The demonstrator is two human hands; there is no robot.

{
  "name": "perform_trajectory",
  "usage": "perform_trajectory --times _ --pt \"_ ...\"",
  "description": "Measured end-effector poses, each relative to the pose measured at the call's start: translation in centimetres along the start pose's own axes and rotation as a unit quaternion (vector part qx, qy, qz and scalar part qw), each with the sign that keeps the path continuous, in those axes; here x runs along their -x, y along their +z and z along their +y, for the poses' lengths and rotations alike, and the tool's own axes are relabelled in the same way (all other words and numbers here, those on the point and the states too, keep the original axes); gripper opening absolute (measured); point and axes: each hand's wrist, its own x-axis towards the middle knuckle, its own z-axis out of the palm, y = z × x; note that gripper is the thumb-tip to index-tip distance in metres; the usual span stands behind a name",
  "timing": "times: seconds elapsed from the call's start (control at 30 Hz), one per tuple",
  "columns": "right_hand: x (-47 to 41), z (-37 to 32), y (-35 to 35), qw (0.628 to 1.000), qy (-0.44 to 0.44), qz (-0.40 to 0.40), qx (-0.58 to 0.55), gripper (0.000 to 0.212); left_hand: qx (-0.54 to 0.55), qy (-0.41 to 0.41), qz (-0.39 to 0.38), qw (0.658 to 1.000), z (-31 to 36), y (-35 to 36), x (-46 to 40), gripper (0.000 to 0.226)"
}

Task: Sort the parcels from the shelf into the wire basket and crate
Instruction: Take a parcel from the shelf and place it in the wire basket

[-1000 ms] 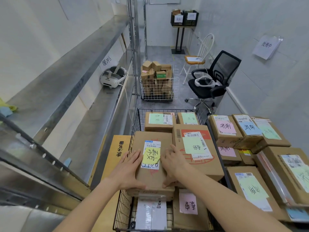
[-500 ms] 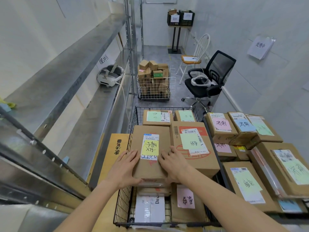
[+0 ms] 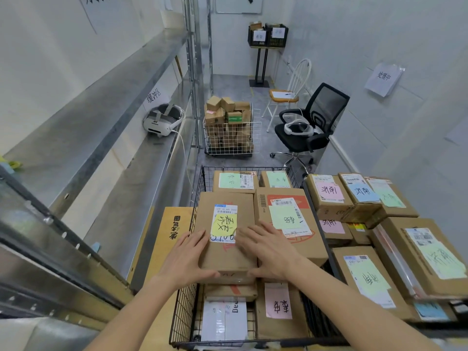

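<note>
While both hands lie on the parcel [image 3: 225,231] atop the pile in the basket [image 3: 188,295], the left hand [image 3: 186,259] cups its near-left corner, thumb hooked under the front edge, and the right hand [image 3: 268,252] does the same at its near-right corner, fingers spread flat across the top. A pink-noted box [image 3: 278,312] sits in the basket nearer than the parcel. Right of the basket are more boxes [image 3: 364,279]. Beyond the basket stand a white cart [image 3: 231,138] of cartons and an office chair [image 3: 311,127].
</note>
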Motion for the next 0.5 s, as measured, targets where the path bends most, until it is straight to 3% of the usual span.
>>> perform_trajectory --times 0.27,0.5 --pt "6.7 4.8 -1.0 0.993 0.116 -0.013 -0.031 0.110 0.056 0.033 0.007 0.998 5.0 -0.7 -2.8 0.103" --pt "8.5 6.1 -0.8 0.977 0.198 -0.049 -0.056 0.102 0.097 0.077 -0.041 0.991 10.2 0.1 -5.5 0.113"
